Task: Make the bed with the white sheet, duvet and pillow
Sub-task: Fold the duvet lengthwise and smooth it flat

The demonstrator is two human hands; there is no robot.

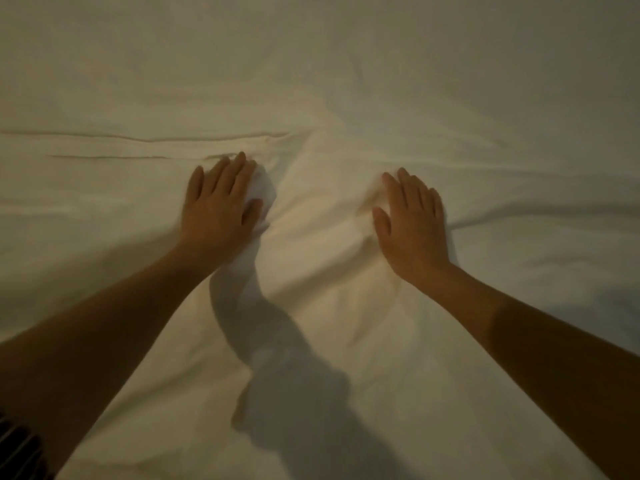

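Note:
White bedding (329,81) fills the whole view; whether it is the sheet or the duvet cannot be told. My left hand (218,206) lies flat on it, palm down, fingers straight, with a raised fold of fabric bunched against its thumb side. My right hand (412,216) presses flat on the cloth too, fingers straight and together. Between the two hands the fabric rises in a soft puffy ridge (322,216). A long hem line (145,138) runs from the left edge toward my left hand. No pillow is in view.
Creases fan out to the right of my right hand. Shadows of my arms fall across the near cloth (294,393). A bit of dark striped fabric (17,445) shows at the bottom left corner.

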